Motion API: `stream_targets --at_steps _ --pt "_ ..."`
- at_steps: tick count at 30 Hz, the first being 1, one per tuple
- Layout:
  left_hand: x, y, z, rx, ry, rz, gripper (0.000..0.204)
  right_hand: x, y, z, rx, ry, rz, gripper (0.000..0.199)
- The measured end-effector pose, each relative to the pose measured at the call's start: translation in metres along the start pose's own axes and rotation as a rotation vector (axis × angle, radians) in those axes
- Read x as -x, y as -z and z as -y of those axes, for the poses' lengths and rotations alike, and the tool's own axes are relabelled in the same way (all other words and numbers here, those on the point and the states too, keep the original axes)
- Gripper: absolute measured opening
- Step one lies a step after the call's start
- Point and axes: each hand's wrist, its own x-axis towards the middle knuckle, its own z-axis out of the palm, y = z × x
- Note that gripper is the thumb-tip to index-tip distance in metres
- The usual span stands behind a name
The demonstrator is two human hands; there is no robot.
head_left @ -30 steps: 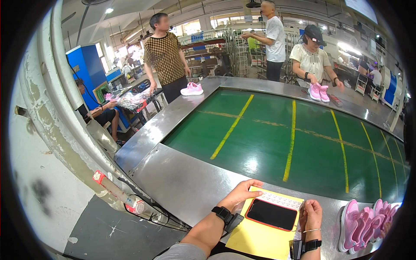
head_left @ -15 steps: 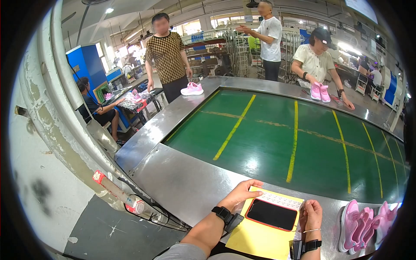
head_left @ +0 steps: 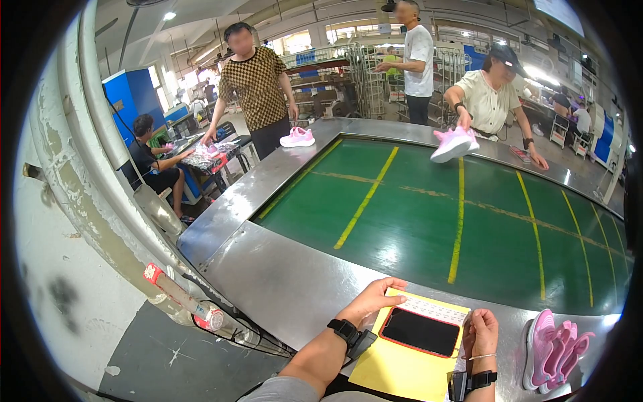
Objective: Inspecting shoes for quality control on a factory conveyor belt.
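Observation:
A white sheet of small printed labels [head_left: 434, 309] lies along the top of a yellow sheet of paper [head_left: 382, 355]. My left hand [head_left: 375, 301] is closed on the label sheet's left end, the thumb on top. My right hand [head_left: 482, 329] has its fingers curled together beside the right end; what they pinch, if anything, is hidden. Between my hands, a phone [head_left: 420, 331] with a dark screen and red case rests on the yellow paper. Beyond my right hand, pink shoes [head_left: 552, 348] stand on the metal table edge.
A green conveyor belt [head_left: 415, 221] with yellow lines runs inside the metal table rim [head_left: 281, 268]. Across it a co-worker [head_left: 489, 100] holds pink shoes [head_left: 454, 144] over the belt. Another pink pair [head_left: 297, 137] stands on the far left rim. Pipes [head_left: 127, 221] rise at the left.
The co-worker across the belt has lifted the pink shoes off the rim and over the belt. The outermost pink footwear at my right is gone. The belt lines have shifted slightly right. My hands stay put.

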Motion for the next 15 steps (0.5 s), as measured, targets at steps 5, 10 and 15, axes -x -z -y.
stream_targets --at_steps 5,10,15 --pt "0.0002 0.0024 -0.0027 0.042 0.011 0.001 0.038 -0.0026 -0.0013 -0.0051 -0.063 0.003 0.020 0.008" --pt "0.0002 0.0004 -0.0059 0.043 0.031 -0.014 0.037 -0.0039 -0.0013 -0.0023 0.023 0.008 0.005 0.009" --pt "-0.0001 -0.0024 -0.0060 0.077 0.030 -0.005 0.038 -0.0035 -0.0015 0.0007 0.005 -0.003 0.009 0.009"
